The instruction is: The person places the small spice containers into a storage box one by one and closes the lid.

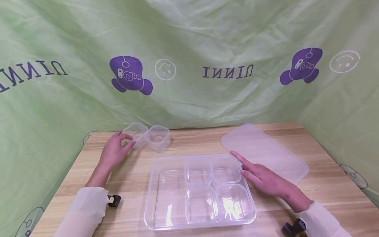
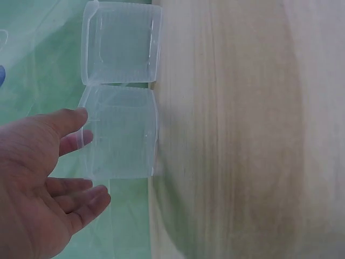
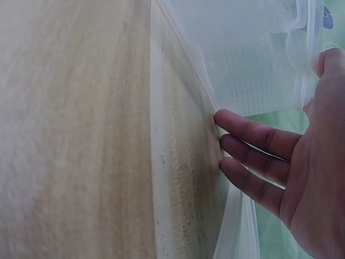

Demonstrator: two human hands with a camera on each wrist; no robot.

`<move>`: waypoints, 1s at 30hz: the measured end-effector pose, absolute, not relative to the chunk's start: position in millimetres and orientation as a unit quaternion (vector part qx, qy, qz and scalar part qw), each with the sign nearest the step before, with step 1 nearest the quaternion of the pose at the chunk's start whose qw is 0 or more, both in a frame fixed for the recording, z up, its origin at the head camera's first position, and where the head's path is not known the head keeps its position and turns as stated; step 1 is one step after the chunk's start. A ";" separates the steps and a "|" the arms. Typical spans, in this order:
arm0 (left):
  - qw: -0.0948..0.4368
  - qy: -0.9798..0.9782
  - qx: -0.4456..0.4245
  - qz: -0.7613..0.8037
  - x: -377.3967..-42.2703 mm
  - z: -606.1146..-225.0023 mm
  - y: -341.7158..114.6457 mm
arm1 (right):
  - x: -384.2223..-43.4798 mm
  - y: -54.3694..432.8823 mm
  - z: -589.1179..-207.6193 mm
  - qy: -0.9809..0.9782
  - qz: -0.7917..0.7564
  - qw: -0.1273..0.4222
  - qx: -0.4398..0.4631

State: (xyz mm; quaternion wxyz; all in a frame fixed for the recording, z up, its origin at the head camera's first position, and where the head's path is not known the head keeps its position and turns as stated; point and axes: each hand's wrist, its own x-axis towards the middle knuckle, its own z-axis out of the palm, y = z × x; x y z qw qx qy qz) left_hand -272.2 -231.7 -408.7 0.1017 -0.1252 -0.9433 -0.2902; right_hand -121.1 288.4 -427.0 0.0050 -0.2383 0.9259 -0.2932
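Observation:
At the back left of the table, my left hand (image 1: 114,149) is at the left of two small clear containers (image 1: 137,142). In the left wrist view its thumb and forefinger (image 2: 73,120) are right at the rim, spread apart, while the other fingers hang loosely bent beside the container. My right hand (image 1: 263,177) lies along the right side of a large clear plastic box (image 1: 171,227), fingers stretched out. Its fingertips (image 3: 229,120) are low by the box wall in the right wrist view. Several small clear containers (image 1: 199,171) sit inside the box's right part.
The second small container (image 1: 158,138) stands upright close to the first one. A flat translucent lid (image 1: 266,148) lies at the back right, partly behind my right hand. A green printed curtain (image 1: 189,98) hangs behind the wooden table (image 1: 127,210).

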 end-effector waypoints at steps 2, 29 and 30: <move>0.102 -0.945 -0.125 -0.284 -271.1 -407.7 -231.2 | -121.4 288.3 -426.4 0.925 -0.295 0.005 -0.239; 0.125 -0.929 -0.147 -0.315 -255.6 -400.7 -242.6 | -120.0 286.5 -425.5 0.924 -0.301 0.008 -0.234; 0.121 -0.928 -0.148 -0.319 -254.7 -399.6 -243.0 | -120.0 286.5 -425.5 0.925 -0.301 0.007 -0.234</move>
